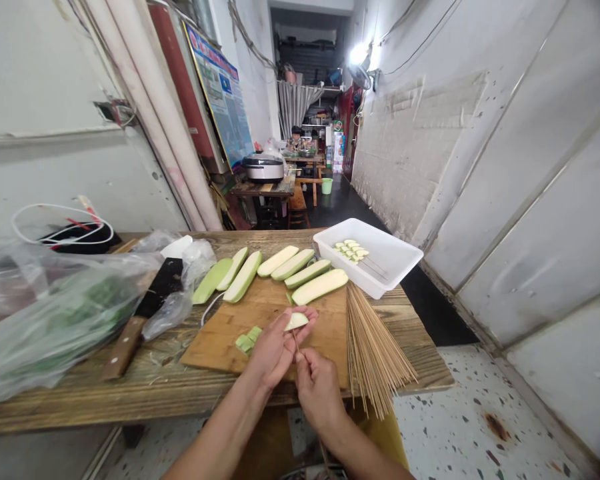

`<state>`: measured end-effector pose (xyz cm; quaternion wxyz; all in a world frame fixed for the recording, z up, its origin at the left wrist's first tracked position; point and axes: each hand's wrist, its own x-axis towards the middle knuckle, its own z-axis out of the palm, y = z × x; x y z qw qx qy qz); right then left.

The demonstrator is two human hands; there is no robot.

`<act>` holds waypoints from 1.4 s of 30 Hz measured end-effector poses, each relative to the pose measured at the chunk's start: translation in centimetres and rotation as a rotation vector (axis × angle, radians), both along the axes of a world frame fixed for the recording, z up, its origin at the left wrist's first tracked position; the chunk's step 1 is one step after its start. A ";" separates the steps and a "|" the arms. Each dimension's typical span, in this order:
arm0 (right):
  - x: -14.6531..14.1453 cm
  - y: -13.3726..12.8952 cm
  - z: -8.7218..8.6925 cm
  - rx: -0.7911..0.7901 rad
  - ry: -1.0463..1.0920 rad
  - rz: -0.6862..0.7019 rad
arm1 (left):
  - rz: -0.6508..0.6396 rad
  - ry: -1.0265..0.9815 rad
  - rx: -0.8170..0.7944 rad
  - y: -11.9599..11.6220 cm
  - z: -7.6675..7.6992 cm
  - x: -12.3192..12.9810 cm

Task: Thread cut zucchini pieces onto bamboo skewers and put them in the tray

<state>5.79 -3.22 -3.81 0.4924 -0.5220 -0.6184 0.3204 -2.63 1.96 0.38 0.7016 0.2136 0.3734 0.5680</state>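
Holding a pale squash piece (297, 321) in left hand (275, 347), above the middle of cutting board (333, 327). Supporting it with curled fingers, probably to give a firm backing against a push. Pinching a thin skewer (296, 340) between thumb and forefinger of right hand (317, 380), over the near part of cutting board; gripping close to the piece, likely for aim and less bending. Note cut pieces (249, 340) on left part of cutting board, presumably handy for left hand. Note loose skewers (375, 347) fanned along right edge of cutting board, likely for easy reach. Note squash halves (320, 287) lined along far edge of cutting board, apparently out of the working area. Note white tray (400, 259) beyond far right corner of cutting board, with pieces on sticks (351, 251) inside. Note knife (130, 340) left of cutting board, apart from both hands.

Got squash piece near left fingertips, ahead of right thumb and forefinger, with a short stretch of skewer between. Can't tell whether piercing or only touching, given left fingers partly in the way.
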 end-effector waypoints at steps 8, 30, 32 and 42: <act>0.4 0.6 -0.2 -0.006 -0.020 0.023 | 0.023 0.017 -0.017 0.0 0.4 0.1; 2.0 -0.2 -0.1 0.013 -0.158 0.057 | 0.024 0.044 0.029 -2.1 -0.8 1.8; 2.2 -0.1 -0.2 0.002 -0.161 0.048 | -0.023 0.038 0.019 -2.6 -1.4 2.3; 3.5 -0.1 -0.6 -0.026 -0.131 0.046 | 0.172 1.098 0.420 -2.0 -2.4 -2.0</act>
